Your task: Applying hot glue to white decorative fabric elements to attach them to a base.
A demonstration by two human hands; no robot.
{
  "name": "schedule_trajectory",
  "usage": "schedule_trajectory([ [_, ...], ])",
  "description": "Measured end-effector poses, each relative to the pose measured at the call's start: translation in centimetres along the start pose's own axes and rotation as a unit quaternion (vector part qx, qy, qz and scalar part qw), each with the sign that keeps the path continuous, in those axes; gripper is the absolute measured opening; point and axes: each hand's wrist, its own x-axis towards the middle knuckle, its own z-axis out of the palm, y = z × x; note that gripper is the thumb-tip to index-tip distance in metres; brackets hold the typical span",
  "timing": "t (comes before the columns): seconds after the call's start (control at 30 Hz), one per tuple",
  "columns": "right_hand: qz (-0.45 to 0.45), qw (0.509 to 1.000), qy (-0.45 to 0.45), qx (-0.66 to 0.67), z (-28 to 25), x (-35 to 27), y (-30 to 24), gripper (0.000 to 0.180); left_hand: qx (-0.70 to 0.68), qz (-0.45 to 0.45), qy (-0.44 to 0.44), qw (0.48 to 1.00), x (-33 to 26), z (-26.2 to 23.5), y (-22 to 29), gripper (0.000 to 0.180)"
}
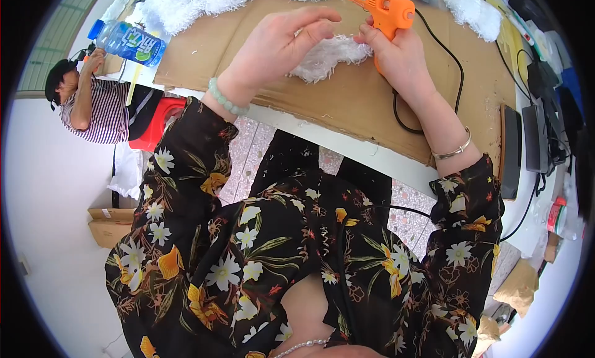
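An orange hot glue gun (389, 14) is in my right hand (400, 57), whose fingers are wrapped round its handle. Its front end points to the upper left. Across from it my left hand (282, 45) is curled, with thumb and forefinger brought close together. Whatever is between those fingertips is too small to make out. A white fluffy piece (331, 57) shows between and just below my hands, over the cardboard sheet (310, 104). Its left end passes close to my left thumb; whether my hidden fingers touch it I cannot tell.
More white fluffy material (192, 8) lies along the far edge. A blue-capped bottle (127, 42) stands at the far left, near a seated person (93, 110). The black cord (460, 73) loops over the cardboard at right. Dark boxes (534, 138) and cables crowd the right side.
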Motion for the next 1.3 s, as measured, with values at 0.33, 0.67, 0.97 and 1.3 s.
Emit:
schedule_trajectory([
  [0.33,0.011,0.953,0.103,0.285,-0.5,-0.2,-0.7,0.024,0.164,0.124,-0.021,0.978,0.7,1.5,-0.5,0.023],
  [0.67,0.057,0.932,0.117,0.338,-0.7,-0.1,-0.7,0.026,0.172,0.175,-0.021,0.969,1.2,2.5,0.2,0.019],
  [0.97,0.054,0.933,0.115,0.337,-1.0,-0.1,-0.2,0.026,0.091,-0.094,0.034,0.991,-0.6,-1.9,-2.5,0.037],
  [1.3,0.005,0.977,0.092,0.190,-1.2,0.0,-0.6,0.025,0.281,0.070,0.014,0.957,-0.2,0.1,-1.2,0.052],
])
